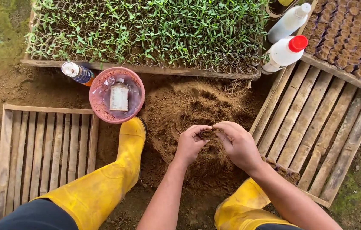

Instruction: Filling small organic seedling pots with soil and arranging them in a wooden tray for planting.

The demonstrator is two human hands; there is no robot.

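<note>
Pinching a small soil-filled pot [207,135] between left hand [190,144] and right hand [238,145], both grips closed on it, we risk spilling soil if squeezed.

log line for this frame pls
left hand: pinching small soil-filled cup | right hand: on cup | below: loose brown soil heap

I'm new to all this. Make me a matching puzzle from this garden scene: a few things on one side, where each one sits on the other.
Things:
1. pink basket
2. seedling tray
3. red-capped bottle
4. hands

Places:
A. along the top
B. over the soil pile
C. by the yellow boot's toe
D. upper right, on the slatted crate's edge

Pairs: 1-C, 2-A, 3-D, 4-B
</note>
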